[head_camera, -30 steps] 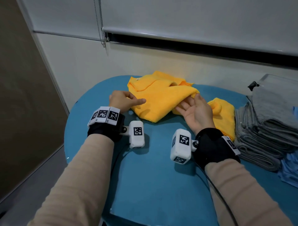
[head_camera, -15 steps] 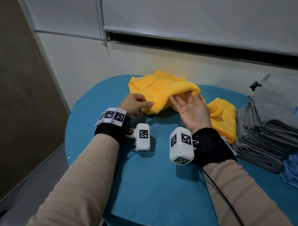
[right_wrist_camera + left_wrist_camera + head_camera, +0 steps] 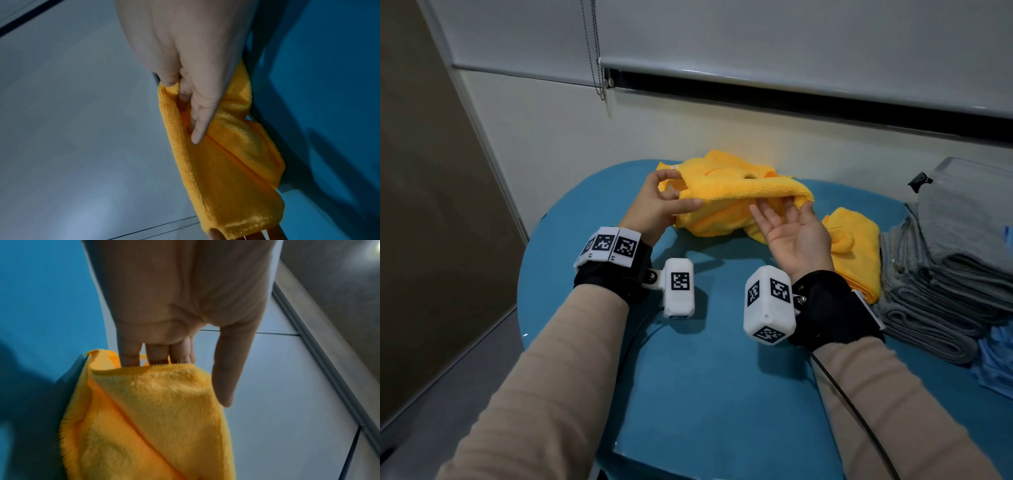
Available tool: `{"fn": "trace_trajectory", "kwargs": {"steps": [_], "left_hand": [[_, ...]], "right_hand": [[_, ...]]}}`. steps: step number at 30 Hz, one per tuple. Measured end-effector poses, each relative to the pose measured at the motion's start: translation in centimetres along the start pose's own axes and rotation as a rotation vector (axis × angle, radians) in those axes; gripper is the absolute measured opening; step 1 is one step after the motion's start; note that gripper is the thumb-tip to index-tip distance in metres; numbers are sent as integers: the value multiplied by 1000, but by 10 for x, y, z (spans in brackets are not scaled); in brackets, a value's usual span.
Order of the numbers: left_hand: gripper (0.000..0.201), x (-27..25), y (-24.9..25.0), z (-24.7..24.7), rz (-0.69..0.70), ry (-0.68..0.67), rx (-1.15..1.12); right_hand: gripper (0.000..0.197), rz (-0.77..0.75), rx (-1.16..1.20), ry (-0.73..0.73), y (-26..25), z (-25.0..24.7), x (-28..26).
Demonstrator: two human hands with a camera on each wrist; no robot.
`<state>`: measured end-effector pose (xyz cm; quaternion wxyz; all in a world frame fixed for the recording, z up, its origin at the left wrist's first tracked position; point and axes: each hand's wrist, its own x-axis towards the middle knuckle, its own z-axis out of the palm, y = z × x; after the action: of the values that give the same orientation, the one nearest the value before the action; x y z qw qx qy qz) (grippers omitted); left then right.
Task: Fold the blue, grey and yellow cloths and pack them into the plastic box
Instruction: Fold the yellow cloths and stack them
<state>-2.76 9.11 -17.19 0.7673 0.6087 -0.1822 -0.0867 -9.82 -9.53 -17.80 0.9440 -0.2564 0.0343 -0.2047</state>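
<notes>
The left hand (image 3: 654,209) pinches one end of a soft fluffy yellow cloth (image 3: 739,192), fingers tucked behind its edge and thumb out in front. The right hand (image 3: 791,233), palm up, holds the other end with its fingers (image 3: 197,123) curled into the fold. The cloth is lifted a little above the round blue table (image 3: 722,377). A second, folded yellow cloth (image 3: 856,246) lies beside a pile of folded grey cloths (image 3: 941,291). Behind the pile stands a clear plastic box (image 3: 969,178).

A rounded blue table (image 3: 715,394) stands against a cream wall (image 3: 544,130), under a lowered grey roller blind (image 3: 791,34) with a hanging metal bead chain (image 3: 594,51).
</notes>
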Motion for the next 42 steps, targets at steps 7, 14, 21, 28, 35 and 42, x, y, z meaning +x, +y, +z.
{"fn": "trace_trajectory", "kwargs": {"steps": [7,14,21,28,35,42], "left_hand": [[36,5,1,-8,186,118,41],[26,9,-1,-15,350,334,113],[17,8,3,-19,436,594,157],[9,4,9,-23,480,636,-84],[8,5,10,-26,499,679,-197],[15,1,19,-27,436,521,-290]], "right_hand": [[46,-31,-51,76,-5,0,-1],[19,-169,-539,176,-10,1,-7],[45,-489,-918,212,-11,-3,-4],[72,-115,-1057,261,-12,-13,-8],[73,-237,-717,255,-19,-3,-10],[66,-219,-351,45,-29,5,-12]]}}
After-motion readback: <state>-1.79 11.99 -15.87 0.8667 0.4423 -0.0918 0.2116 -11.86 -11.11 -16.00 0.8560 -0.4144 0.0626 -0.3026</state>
